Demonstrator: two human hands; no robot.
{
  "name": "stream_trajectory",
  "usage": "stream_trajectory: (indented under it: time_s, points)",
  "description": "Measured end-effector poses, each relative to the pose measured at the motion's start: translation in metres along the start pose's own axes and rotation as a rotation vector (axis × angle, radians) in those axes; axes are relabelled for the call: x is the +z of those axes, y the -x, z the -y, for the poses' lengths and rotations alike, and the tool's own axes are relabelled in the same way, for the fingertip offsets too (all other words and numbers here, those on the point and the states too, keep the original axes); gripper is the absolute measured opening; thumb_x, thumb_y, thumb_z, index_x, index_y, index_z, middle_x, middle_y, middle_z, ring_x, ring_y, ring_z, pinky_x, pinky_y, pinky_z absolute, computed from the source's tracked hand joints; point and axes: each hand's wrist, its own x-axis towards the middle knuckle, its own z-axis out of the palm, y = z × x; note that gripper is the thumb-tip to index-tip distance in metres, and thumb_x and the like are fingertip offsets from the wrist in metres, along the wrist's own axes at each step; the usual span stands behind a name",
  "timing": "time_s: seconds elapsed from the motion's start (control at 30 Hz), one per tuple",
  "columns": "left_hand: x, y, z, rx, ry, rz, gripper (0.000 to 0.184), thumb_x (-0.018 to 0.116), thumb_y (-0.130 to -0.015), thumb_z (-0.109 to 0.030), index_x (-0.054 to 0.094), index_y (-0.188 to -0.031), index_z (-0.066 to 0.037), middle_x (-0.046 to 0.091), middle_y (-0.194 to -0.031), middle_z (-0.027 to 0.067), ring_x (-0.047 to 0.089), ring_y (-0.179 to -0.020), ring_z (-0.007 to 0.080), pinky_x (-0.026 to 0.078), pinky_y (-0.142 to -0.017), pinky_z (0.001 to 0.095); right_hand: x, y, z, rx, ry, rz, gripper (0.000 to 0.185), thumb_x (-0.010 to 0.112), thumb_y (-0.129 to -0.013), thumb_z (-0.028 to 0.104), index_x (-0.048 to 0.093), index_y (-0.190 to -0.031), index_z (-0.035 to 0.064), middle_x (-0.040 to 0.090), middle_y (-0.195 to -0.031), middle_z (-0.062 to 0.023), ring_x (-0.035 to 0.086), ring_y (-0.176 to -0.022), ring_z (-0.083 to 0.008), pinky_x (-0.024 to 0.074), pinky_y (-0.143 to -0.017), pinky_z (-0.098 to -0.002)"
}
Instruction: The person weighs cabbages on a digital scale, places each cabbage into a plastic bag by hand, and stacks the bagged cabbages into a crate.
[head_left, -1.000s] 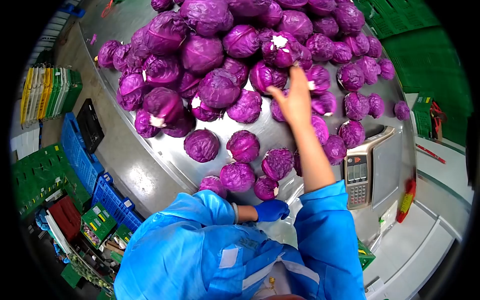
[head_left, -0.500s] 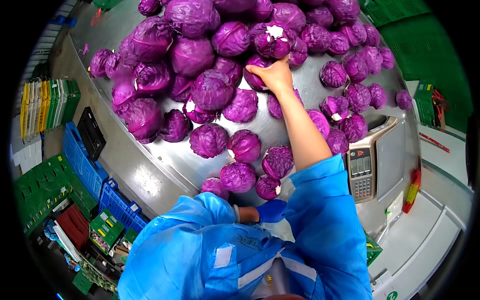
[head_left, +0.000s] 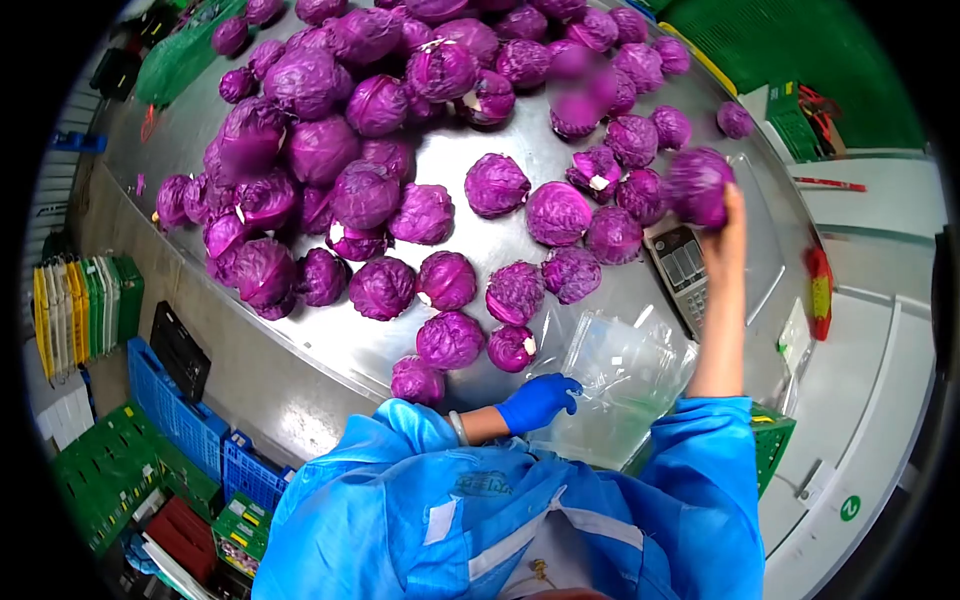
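Observation:
My bare right hand (head_left: 728,225) is closed on a red cabbage (head_left: 698,187), held over the upper part of a scale (head_left: 682,268) at the right of the metal table. My left hand (head_left: 540,402), in a blue glove, is at the table's front edge beside a clear plastic bag (head_left: 615,375). Its fingers are curled by the bag's edge; whether they pinch the film is hard to tell. Just beyond that hand lies a small cabbage (head_left: 511,348) with a pale cut stem. A large heap of cabbages (head_left: 320,150) covers the table's far left.
Green netting (head_left: 185,60) lies at the table's far left corner. Blue crates (head_left: 180,400) and green crates (head_left: 100,470) stand on the floor at left. A green crate (head_left: 775,440) is beside my right sleeve. A red and yellow object (head_left: 820,293) is at the right.
My right hand has moved from the heap to the right, over the scale, with a cabbage in it. The plastic bag beside my left hand now shows more fully. The view has shifted.

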Motion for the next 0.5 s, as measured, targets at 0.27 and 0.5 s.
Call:
stream_trajectory:
  time_s: [0.27,0.5]
  points:
    - [0.018,-0.005,-0.003,0.061,-0.097,0.203,0.034,0.048,-0.088,-0.009,0.067,-0.116,-0.016,0.061,-0.129,0.0052,0.059,-0.107,0.0290,0.047,-0.093,0.0427,-0.208,-0.056,-0.014,0.016,0.812,-0.491,0.101,0.085,-0.070,0.049,0.041,-0.137,-0.0124,0.053,-0.131,-0.0261,0.056,-0.120,-0.0324,0.0435,-0.104,-0.0403]
    - [0.015,-0.035,0.015,0.090,-0.061,0.228,0.028,0.052,-0.084,-0.009,0.067,-0.107,-0.013,0.064,-0.120,0.0053,0.061,-0.100,0.0286,0.048,-0.085,0.0411,0.049,-0.055,-0.007,-0.773,1.206,0.151,0.071,0.083,-0.072,0.024,0.052,-0.134,0.0065,0.055,-0.132,-0.0178,0.051,-0.122,-0.0368,0.0411,-0.103,-0.0434]
